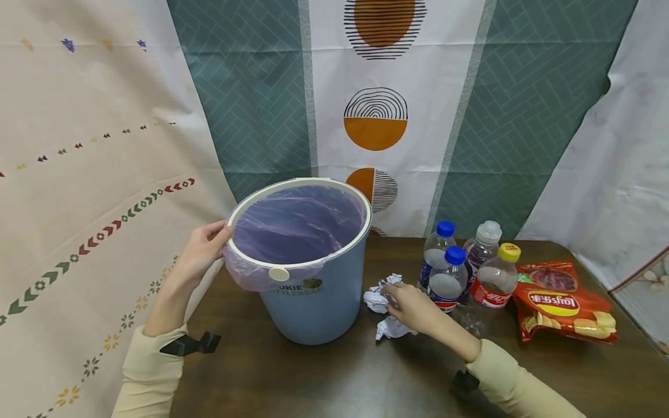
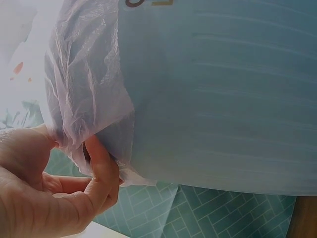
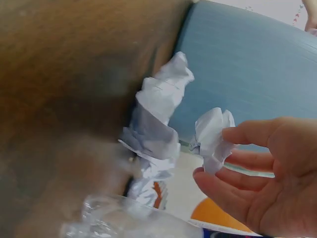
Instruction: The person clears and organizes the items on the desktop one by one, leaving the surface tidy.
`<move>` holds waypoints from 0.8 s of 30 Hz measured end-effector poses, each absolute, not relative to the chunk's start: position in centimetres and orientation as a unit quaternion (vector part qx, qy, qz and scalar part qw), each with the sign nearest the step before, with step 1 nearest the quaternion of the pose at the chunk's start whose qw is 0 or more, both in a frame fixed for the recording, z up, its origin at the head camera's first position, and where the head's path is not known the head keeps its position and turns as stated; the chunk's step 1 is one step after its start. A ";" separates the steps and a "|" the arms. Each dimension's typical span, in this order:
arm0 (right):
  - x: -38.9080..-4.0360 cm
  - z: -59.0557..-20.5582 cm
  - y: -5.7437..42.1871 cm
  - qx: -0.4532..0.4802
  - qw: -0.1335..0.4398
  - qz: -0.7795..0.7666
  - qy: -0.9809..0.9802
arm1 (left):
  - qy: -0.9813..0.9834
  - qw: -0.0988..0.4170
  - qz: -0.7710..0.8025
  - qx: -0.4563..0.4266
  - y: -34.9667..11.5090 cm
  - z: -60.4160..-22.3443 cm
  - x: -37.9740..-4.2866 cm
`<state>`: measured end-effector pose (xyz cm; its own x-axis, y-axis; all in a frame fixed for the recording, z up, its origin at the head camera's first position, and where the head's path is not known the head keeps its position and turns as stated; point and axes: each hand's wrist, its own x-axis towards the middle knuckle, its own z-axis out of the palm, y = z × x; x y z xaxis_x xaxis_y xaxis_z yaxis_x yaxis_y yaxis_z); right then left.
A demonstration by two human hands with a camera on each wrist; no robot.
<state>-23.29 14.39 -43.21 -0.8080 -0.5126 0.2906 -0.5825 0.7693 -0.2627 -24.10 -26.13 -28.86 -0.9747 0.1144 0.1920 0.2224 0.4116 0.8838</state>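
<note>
The right hand point(image 1: 415, 305) pinches a crumpled paper wad point(image 3: 214, 139) between its fingertips, low beside the blue trash bin point(image 1: 319, 307), which stands upright on the counter point(image 1: 334, 383). From that hand, the bin's open mouth lies up and to the left, so the bin's tall side wall and raised rim point(image 1: 368, 215) come between wad and opening. The wad is compact, with no clear long axis. The left hand point(image 1: 202, 247), farther from the paper, grips the pink liner point(image 1: 251, 276) folded over the rim's left side. More loose paper point(image 1: 393, 328) lies just under and beside the right hand. Close on its other side stand two blue-capped bottles point(image 1: 448, 281), a clear-capped bottle point(image 1: 489, 233) and a yellow-capped bottle point(image 1: 491, 284), then a red potato chip bag point(image 1: 567, 305).
</note>
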 end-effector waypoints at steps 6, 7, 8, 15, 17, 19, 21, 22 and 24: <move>-22.9 -42.0 14.2 0.299 0.115 0.177 -0.931 | -0.842 0.045 -0.529 -0.097 -26.2 -28.7 -24.0; -22.7 -41.7 14.1 0.301 0.118 0.176 -0.930 | -0.841 0.045 -0.530 -0.097 -26.2 -28.7 -24.0; -22.6 -41.5 14.0 0.304 0.121 0.175 -0.929 | -0.841 0.043 -0.531 -0.096 -26.2 -28.7 -24.0; -21.8 -39.8 13.9 0.322 0.123 0.184 -0.920 | -0.829 0.034 -0.550 -0.092 -26.1 -28.6 -24.2; -21.6 -39.3 14.0 0.326 0.118 0.194 -0.918 | -0.826 0.032 -0.555 -0.091 -26.1 -28.6 -24.2; -21.4 -38.8 14.0 0.330 0.116 0.202 -0.915 | -0.825 0.031 -0.557 -0.089 -26.1 -28.6 -24.2; -21.3 -38.3 14.0 0.332 0.115 0.209 -0.913 | -0.826 0.030 -0.555 -0.088 -26.1 -28.7 -24.2; -21.2 -38.1 14.1 0.334 0.117 0.210 -0.911 | -0.828 0.031 -0.553 -0.086 -26.1 -28.7 -24.1; -21.1 -37.7 14.1 0.332 0.116 0.213 -0.911 | -0.830 0.032 -0.551 -0.085 -26.2 -28.6 -24.1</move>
<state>-21.11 14.12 -37.69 -0.7520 -0.5563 0.3535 -0.6555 0.6879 -0.3118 -24.10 -26.15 -28.64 -0.9836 0.1056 0.1460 0.1756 0.3789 0.9086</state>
